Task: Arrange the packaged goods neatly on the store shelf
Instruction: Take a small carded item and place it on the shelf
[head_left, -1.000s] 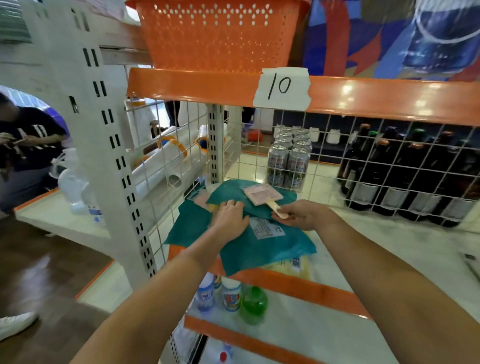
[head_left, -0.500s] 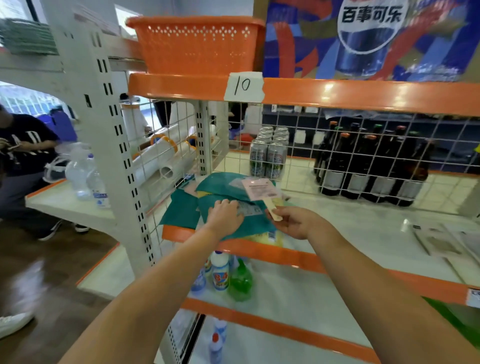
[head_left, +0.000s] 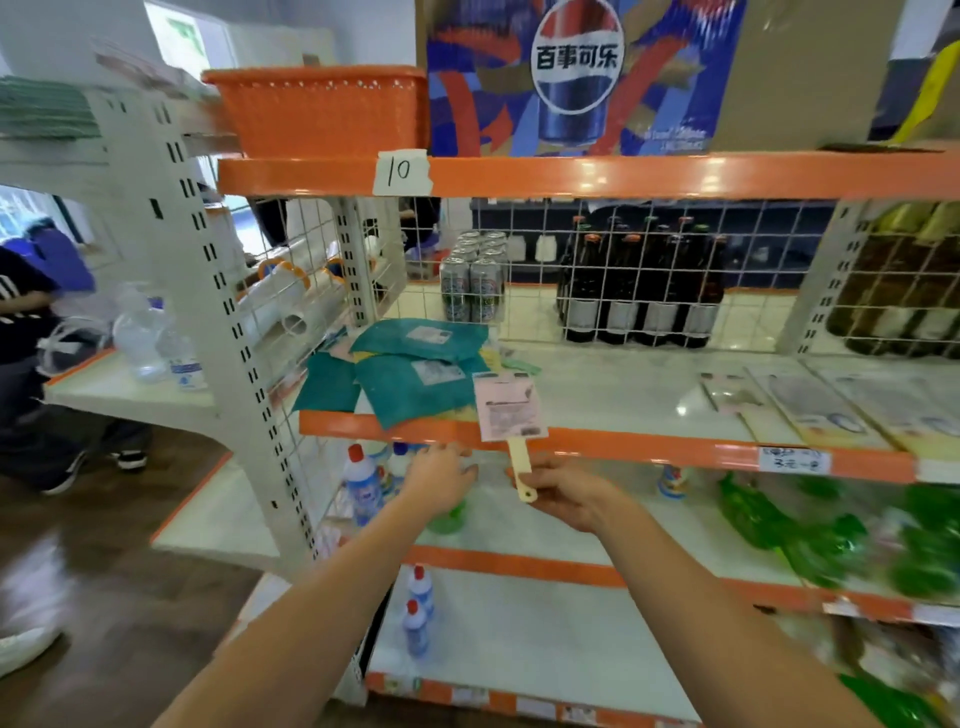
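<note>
One pink package (head_left: 510, 407), its handle pinched by right-hand fingers (head_left: 540, 480).

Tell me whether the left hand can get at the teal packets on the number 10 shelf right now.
Probably yes. The left hand hangs open and empty just below the shelf's orange front edge, and the teal packets lie at that edge with nothing in front of them. The right hand holds the pink carded item off to the side.
</note>
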